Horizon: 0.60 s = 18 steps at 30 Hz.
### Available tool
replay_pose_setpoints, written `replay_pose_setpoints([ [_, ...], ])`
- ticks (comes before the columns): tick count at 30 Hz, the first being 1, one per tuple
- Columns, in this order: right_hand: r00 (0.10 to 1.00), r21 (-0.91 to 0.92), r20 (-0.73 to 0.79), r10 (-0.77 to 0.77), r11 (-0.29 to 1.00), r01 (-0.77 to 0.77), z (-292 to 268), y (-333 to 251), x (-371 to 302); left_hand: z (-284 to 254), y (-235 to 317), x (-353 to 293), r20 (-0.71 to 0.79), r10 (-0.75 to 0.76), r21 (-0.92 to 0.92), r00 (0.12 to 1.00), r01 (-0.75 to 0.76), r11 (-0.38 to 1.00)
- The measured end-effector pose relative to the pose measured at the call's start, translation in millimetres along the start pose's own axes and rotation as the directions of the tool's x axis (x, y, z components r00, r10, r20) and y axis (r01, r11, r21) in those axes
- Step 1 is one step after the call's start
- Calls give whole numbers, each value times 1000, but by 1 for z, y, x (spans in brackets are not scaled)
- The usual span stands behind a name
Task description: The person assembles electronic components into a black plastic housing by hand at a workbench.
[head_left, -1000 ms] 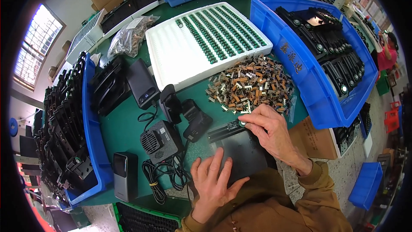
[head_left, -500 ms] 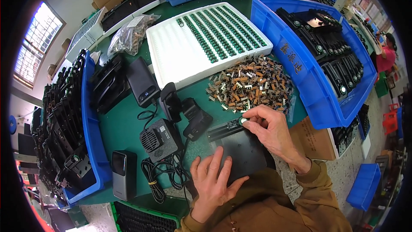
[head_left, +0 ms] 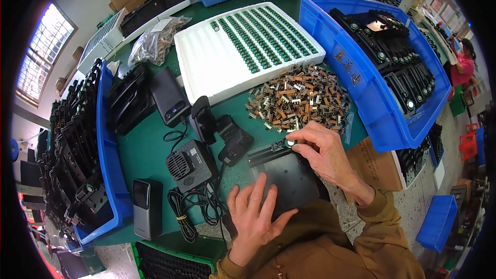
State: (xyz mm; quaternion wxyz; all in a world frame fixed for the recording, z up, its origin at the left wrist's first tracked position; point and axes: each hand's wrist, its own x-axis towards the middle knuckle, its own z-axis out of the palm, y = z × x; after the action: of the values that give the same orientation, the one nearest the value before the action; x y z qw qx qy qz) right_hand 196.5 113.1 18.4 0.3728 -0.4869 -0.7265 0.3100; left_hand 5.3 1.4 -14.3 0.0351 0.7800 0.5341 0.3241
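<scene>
While the left hand (head_left: 256, 218) lies open over the black housing (head_left: 295, 178), the right hand (head_left: 328, 156) still pinches the round part (head_left: 290, 143) at its far right; little has shifted, suggesting the step continues.

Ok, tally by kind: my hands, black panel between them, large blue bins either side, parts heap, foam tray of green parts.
Left hand, right hand: 2
Black panel: 1
Blue bins: 2
Parts heap: 1
Foam tray: 1
Total: 7
</scene>
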Motion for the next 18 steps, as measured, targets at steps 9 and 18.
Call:
replay_pose_setpoints([
  [9,999,12,4,44,999,-44,-19,-8,5,-1,-1,1,9,8,2,1000,-8,1000],
  [18,999,-133,-1,-55,990,54,-3,-2,1,-3,2,1,34,-14,16,999,13,1000],
])
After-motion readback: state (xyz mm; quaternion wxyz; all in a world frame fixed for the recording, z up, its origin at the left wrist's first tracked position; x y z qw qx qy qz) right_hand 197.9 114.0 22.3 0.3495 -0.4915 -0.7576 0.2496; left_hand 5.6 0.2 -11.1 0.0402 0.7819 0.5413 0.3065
